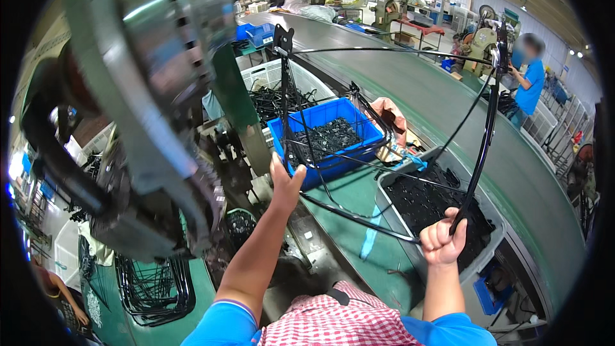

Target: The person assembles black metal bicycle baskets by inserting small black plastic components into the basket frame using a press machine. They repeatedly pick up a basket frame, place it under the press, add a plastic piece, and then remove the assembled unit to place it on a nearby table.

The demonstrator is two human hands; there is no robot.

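Both my hands hold a large black metal tube frame [491,122] up and tilted in front of me. It has curved outer tubes, thin cross rods and a flat black bracket at its upper left corner. My left hand [286,184] grips the frame's near left part, beside the press machine [150,70]; the exact grip is partly hidden. Around the lower right bend of the tube, my right hand [442,240] is closed in a fist. Seen through the frame are a blue bin [330,114] of small black parts and a grey bin [398,236] of flat black pieces.
A green conveyor belt [410,80] runs behind the bins. Beyond the blue bin is a white crate [259,77] of black rods. Black frames [186,282] lie stacked at lower left. A person in blue [530,86] stands far right; another person's arm [67,295] shows lower left.
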